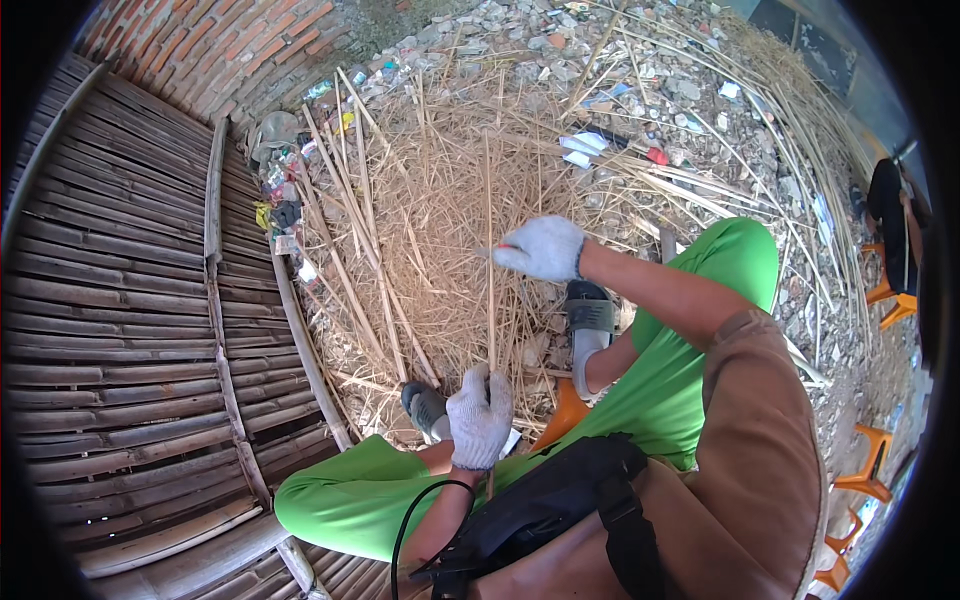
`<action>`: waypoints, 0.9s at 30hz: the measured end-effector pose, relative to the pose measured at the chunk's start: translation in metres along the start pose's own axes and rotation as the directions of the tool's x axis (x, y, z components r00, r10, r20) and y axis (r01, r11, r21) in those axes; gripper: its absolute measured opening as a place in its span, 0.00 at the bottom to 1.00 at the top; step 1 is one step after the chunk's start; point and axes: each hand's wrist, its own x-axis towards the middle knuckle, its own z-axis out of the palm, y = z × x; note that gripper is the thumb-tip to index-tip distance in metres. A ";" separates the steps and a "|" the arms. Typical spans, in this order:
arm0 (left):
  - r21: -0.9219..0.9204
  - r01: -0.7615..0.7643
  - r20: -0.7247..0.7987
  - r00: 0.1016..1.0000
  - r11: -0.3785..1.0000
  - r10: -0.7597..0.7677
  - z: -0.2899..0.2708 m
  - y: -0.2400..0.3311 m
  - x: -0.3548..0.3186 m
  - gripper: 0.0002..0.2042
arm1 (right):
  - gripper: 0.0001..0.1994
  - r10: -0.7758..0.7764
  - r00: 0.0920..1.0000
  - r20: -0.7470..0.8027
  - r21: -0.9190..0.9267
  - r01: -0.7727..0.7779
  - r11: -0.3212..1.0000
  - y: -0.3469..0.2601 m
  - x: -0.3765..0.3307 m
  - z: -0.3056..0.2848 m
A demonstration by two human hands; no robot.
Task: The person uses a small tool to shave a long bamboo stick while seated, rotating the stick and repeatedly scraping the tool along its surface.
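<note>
A long, thin bamboo strip (490, 300) runs upright through the middle of the view, away from me. My left hand (480, 418), in a white knit glove, is closed round its near part, and the tail end shows below the wrist. Farther along the strip, my gloved right hand (545, 248) is closed on what looks like a small knife (507, 246). A bit of red handle shows at the fingers, and a short greyish blade seems to touch or cross the strip. The glove hides most of the knife.
Bamboo shavings (440, 210) cover the ground between my sandalled feet. Longer strips (365, 240) lie left of them. A slatted bamboo platform (120, 330) fills the left side, with a brick wall (230, 45) behind. Rubble (690, 90) spreads at the back; orange stools (868, 465) stand right.
</note>
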 end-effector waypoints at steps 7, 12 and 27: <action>0.046 -0.051 -0.006 0.999 0.998 0.051 -0.002 -0.002 -0.001 0.12 | 0.34 0.038 0.998 0.049 -0.054 -0.036 0.998 0.012 0.013 -0.015; 0.056 -0.057 0.003 0.998 0.997 0.057 -0.007 -0.003 -0.007 0.10 | 0.35 -0.009 0.999 -0.042 -0.011 0.008 1.000 0.013 0.002 0.005; 0.047 -0.122 0.078 0.990 0.991 0.119 -0.014 0.001 -0.026 0.08 | 0.35 0.166 0.962 -0.216 0.012 -0.167 0.986 0.102 0.020 -0.040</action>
